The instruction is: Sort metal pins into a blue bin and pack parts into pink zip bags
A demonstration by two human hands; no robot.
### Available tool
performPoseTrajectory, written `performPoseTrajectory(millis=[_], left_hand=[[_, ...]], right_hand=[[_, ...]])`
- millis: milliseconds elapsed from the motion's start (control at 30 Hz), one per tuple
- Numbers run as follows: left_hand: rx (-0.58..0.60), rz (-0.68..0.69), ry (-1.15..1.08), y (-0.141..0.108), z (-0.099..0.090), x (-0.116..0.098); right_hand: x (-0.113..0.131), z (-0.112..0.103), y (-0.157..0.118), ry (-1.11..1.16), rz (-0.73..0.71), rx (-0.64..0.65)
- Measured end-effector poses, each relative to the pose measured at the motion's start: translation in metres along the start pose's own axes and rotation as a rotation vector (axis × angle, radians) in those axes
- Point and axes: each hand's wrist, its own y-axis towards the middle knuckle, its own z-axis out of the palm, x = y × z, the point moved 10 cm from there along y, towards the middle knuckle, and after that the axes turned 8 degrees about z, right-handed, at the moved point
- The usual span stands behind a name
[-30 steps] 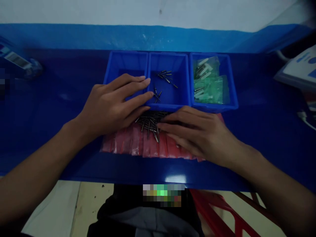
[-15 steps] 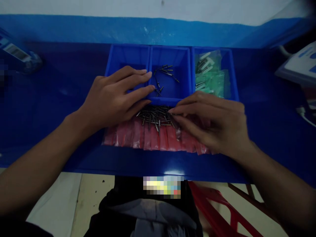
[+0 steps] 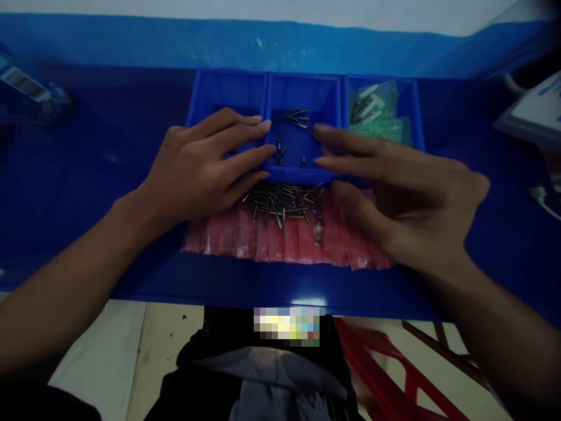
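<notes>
My left hand (image 3: 210, 161) lies with fingers stretched over the wall between the left bin (image 3: 232, 88) and the middle bin (image 3: 302, 85). Its fingertips reach a little into the middle bin. Over that bin's front right corner is my right hand (image 3: 407, 187), fingers and thumb apart, nothing visible between them. Several thin blind rivets (image 3: 298, 120) lie scattered inside the middle bin, one of them alone (image 3: 304, 161) near the front wall. A dense pile of dark rivets (image 3: 280, 204) rests in front of the bin, on a row of red plastic bags (image 3: 267, 240).
The right bin (image 3: 418, 128) holds clear and green bags (image 3: 381, 123) of parts. A bottle with a label (image 3: 35, 88) lies at the left of the blue table (image 3: 210, 280). A white object (image 3: 534, 111) and a cable (image 3: 546, 204) are at the right. A red chair (image 3: 394, 362) stands below.
My right hand has gone from the rivet pile up and right to the middle bin, its fingers spreading. One more rivet lies in that bin. My left hand stays put.
</notes>
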Motion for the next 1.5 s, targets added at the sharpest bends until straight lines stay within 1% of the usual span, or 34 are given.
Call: performPoseTrajectory(millis=[67,133,167,233,300,400,467,567,633,733,800,867,933,1033,1067,1100,1167,1233,1300,1367,1433,1500], left_hand=[[0.03,-0.054,-0.064,-0.001,0.003,0.004],[0.009,-0.032,-0.051,0.0,0.001,0.002],[-0.001,-0.011,-0.022,0.0,-0.001,0.0],[0.002,0.015,0.045,0.0,-0.001,-0.002],[0.019,0.014,0.081,0.0,0.001,-0.002],[-0.003,0.038,0.082,0.001,-0.002,-0.005],[0.006,0.021,0.052,0.0,-0.001,-0.003],[0.025,-0.013,0.01,0.0,0.002,0.0],[0.0,-0.002,-0.004,0.0,0.0,-0.001],[-0.006,-0.024,-0.06,0.0,0.0,0.002],[0.009,-0.041,-0.076,-0.001,0.001,0.004],[0.01,-0.019,-0.035,0.0,0.0,0.001],[-0.004,0.018,0.017,0.0,-0.002,-0.003],[-0.014,0.041,0.046,0.0,-0.002,-0.005],[-0.018,0.043,0.045,-0.001,-0.002,-0.005],[-0.022,0.045,0.041,-0.001,-0.002,-0.005],[-0.023,0.039,0.018,-0.002,-0.002,-0.004],[-0.009,0.018,-0.013,-0.002,0.0,-0.002],[0.013,-0.011,-0.038,-0.003,0.002,0.0],[0.02,-0.026,-0.049,-0.003,0.003,0.001],[0.018,-0.027,-0.054,-0.002,0.003,0.001],[-0.002,0.003,-0.034,-0.002,0.002,-0.001]], right_hand=[[0.015,0.006,-0.005,-0.153,-0.189,0.032],[0.021,0.025,-0.012,-0.316,-0.365,0.139],[0.02,0.036,-0.016,-0.385,-0.41,0.2],[0.012,0.05,-0.018,-0.438,-0.416,0.285],[0.007,0.054,-0.018,-0.406,-0.382,0.303],[0.008,0.05,-0.017,-0.367,-0.374,0.251],[0.01,0.043,-0.015,-0.34,-0.363,0.193],[0.015,0.026,-0.01,-0.279,-0.334,0.075],[0.014,0.017,-0.006,-0.253,-0.25,0.024],[0.0,0.006,0.0,-0.171,-0.019,-0.035],[-0.01,-0.005,0.001,-0.064,0.1,-0.135],[-0.017,-0.013,0.0,0.035,0.166,-0.228],[-0.022,-0.013,0.001,0.15,0.194,-0.245],[-0.021,-0.004,0.004,0.348,0.178,-0.138],[-0.019,-0.001,0.004,0.356,0.161,-0.098],[-0.015,0.001,0.004,0.309,0.123,-0.061],[-0.003,0.008,0.001,0.108,-0.007,0.015],[0.006,0.022,-0.006,-0.135,-0.174,0.111],[0.007,0.039,-0.013,-0.297,-0.281,0.212],[0.005,0.049,-0.017,-0.37,-0.328,0.267],[0.005,0.051,-0.018,-0.385,-0.345,0.277],[0.007,0.05,-0.018,-0.39,-0.352,0.262]])
